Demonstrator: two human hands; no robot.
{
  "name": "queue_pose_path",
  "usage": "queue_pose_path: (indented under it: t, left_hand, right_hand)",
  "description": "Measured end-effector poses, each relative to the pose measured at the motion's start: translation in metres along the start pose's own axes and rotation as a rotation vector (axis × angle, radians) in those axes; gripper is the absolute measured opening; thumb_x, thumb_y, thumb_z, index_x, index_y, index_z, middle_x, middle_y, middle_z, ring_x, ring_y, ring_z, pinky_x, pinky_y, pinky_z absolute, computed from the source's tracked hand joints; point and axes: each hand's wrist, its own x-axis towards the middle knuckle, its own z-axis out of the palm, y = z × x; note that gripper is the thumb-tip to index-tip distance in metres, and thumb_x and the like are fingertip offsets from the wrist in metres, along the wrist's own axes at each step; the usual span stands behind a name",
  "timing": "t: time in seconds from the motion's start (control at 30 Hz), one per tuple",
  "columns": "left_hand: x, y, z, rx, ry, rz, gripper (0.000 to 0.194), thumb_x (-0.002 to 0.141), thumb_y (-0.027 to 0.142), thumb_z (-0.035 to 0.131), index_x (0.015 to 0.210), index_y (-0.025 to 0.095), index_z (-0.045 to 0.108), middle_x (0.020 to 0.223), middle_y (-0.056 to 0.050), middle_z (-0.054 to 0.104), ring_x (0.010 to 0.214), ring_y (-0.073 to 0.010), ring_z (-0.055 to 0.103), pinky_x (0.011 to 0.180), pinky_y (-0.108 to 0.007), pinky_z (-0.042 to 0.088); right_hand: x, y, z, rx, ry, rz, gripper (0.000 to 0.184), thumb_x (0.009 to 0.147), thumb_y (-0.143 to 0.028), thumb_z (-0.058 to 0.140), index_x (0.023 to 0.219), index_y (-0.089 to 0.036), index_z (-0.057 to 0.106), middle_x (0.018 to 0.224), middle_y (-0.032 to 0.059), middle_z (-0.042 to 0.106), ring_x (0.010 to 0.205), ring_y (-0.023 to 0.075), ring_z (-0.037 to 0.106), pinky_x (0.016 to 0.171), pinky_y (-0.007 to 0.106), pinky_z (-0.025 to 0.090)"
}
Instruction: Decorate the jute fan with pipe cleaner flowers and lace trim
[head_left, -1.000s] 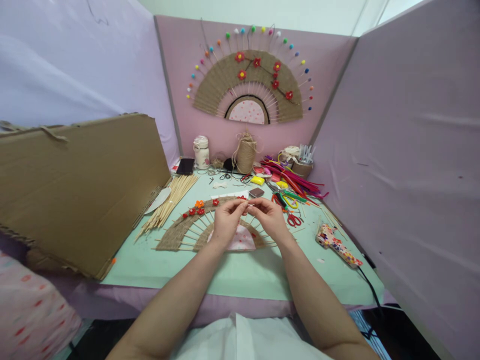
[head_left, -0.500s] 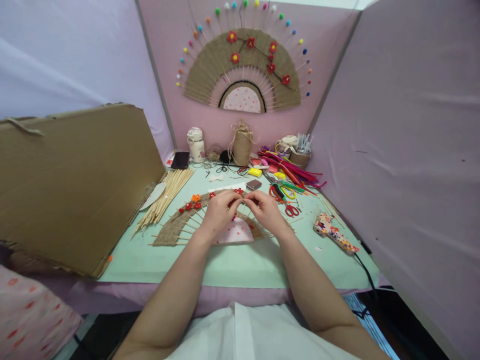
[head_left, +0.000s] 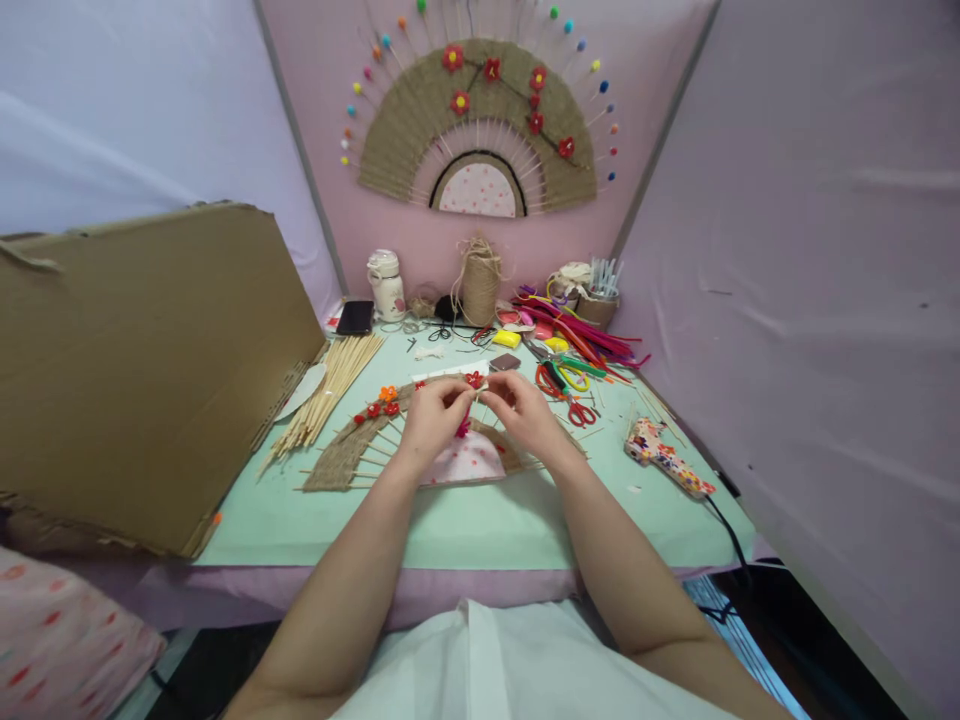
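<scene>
A half-made jute fan [head_left: 346, 455] on bamboo sticks lies on the green table [head_left: 465, 525], with small red and orange flowers [head_left: 382, 403] on its left part and a pink dotted half-circle [head_left: 469, 462] at its base. My left hand [head_left: 433, 418] and my right hand [head_left: 525, 408] hover just above the fan's middle, fingertips pinched together and almost meeting. Between them sits a tiny piece, too small to name. A red flower [head_left: 473, 379] shows just behind the fingertips.
A big cardboard sheet [head_left: 142, 370] leans at the left. Bamboo skewers [head_left: 334, 385] lie beside it. At the back stand a jute spool [head_left: 480, 283], a white jar [head_left: 383, 283] and a phone [head_left: 354, 317]. Pipe cleaners [head_left: 581, 340], scissors [head_left: 570, 385] and a patterned glue gun [head_left: 664, 457] lie right. A finished fan [head_left: 480, 130] hangs on the wall.
The view has tilted downward, so the wall fan sits higher in frame. Both hands stay pinched together over the fan and have shifted slightly toward the back.
</scene>
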Motion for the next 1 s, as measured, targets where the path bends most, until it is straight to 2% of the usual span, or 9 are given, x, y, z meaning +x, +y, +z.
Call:
queue_pose_path:
  t: [0.07,0.2,0.33,0.5,0.57,0.67,0.77,0.9,1.0]
  left_hand:
    - [-0.002,0.000,0.009,-0.271,0.077,-0.137,0.019,0.072,0.034,0.068,0.074,0.016,0.069,0.063,0.001,0.061,0.057,-0.0104,0.049,0.056,-0.023,0.037]
    - [-0.007,0.003,0.026,-0.787,0.049,-0.337,0.027,0.060,0.036,0.079,0.074,0.014,0.069,0.062,0.002,0.059,0.055,-0.0059,0.048,0.055,-0.019,0.039]
    - [-0.010,0.005,0.034,-0.946,0.029,-0.388,0.028,0.056,0.030,0.083,0.074,0.013,0.070,0.065,0.001,0.061,0.057,-0.0043,0.049,0.058,-0.017,0.041]
    - [-0.009,0.001,0.032,-0.781,0.000,-0.361,0.026,0.060,0.034,0.079,0.073,0.013,0.070,0.064,0.000,0.061,0.056,-0.0060,0.049,0.057,-0.020,0.040]
    - [-0.007,-0.001,0.027,-0.604,-0.030,-0.316,0.024,0.063,0.033,0.077,0.075,0.014,0.069,0.069,-0.002,0.065,0.061,-0.0091,0.054,0.060,-0.022,0.041]
    - [-0.004,-0.002,0.019,-0.421,-0.006,-0.179,0.032,0.066,0.027,0.073,0.095,0.016,0.066,0.082,-0.003,0.067,0.074,-0.0133,0.060,0.068,-0.025,0.045]
    - [-0.002,-0.002,0.014,-0.269,0.008,-0.066,0.032,0.070,0.026,0.068,0.100,0.017,0.062,0.078,-0.002,0.064,0.073,-0.0131,0.059,0.066,-0.024,0.045]
    - [-0.003,-0.005,0.014,-0.124,-0.015,-0.008,0.015,0.074,0.027,0.064,0.085,0.017,0.063,0.072,0.000,0.061,0.064,-0.0117,0.055,0.060,-0.023,0.042]
    - [-0.003,-0.009,0.013,-0.124,-0.003,-0.007,0.012,0.076,0.029,0.062,0.080,0.017,0.063,0.071,0.000,0.062,0.061,-0.0111,0.053,0.058,-0.023,0.041]
  right_hand:
    - [0.001,0.000,0.001,0.167,0.060,0.085,0.031,0.079,-0.038,0.064,0.105,-0.020,0.062,0.093,0.0051,0.064,0.083,0.0173,0.058,0.076,0.031,0.046]
    - [0.001,-0.001,0.005,0.513,0.064,0.232,0.024,0.074,-0.038,0.069,0.089,-0.020,0.069,0.086,0.0027,0.067,0.078,0.0157,0.059,0.072,0.030,0.047]
    - [0.000,-0.001,0.010,0.686,0.093,0.297,0.022,0.068,-0.036,0.074,0.083,-0.020,0.071,0.078,0.0007,0.066,0.067,0.0124,0.056,0.064,0.027,0.044]
    - [0.000,-0.004,0.007,0.564,0.137,0.185,0.016,0.073,-0.035,0.070,0.077,-0.020,0.067,0.078,0.0008,0.062,0.071,0.0138,0.055,0.066,0.028,0.046]
    - [0.000,-0.006,0.004,0.348,0.168,0.067,0.014,0.079,-0.033,0.064,0.076,-0.020,0.064,0.081,0.0023,0.060,0.075,0.0154,0.056,0.067,0.029,0.046]
    - [-0.001,-0.008,0.001,-0.059,0.206,-0.115,0.014,0.087,-0.028,0.055,0.080,-0.020,0.063,0.086,0.0055,0.059,0.082,0.0182,0.055,0.072,0.032,0.045]
    - [-0.003,-0.008,0.002,-0.334,0.151,-0.221,0.016,0.090,-0.023,0.049,0.084,-0.019,0.063,0.086,0.0076,0.058,0.086,0.0209,0.053,0.076,0.035,0.044]
    - [-0.005,-0.008,0.005,-0.466,0.089,-0.250,0.017,0.091,-0.023,0.048,0.084,-0.019,0.063,0.087,0.0083,0.059,0.087,0.0220,0.053,0.076,0.036,0.043]
    - [-0.005,-0.007,0.005,-0.430,0.075,-0.241,0.017,0.092,-0.024,0.048,0.085,-0.019,0.063,0.088,0.0082,0.059,0.087,0.0217,0.053,0.076,0.035,0.043]
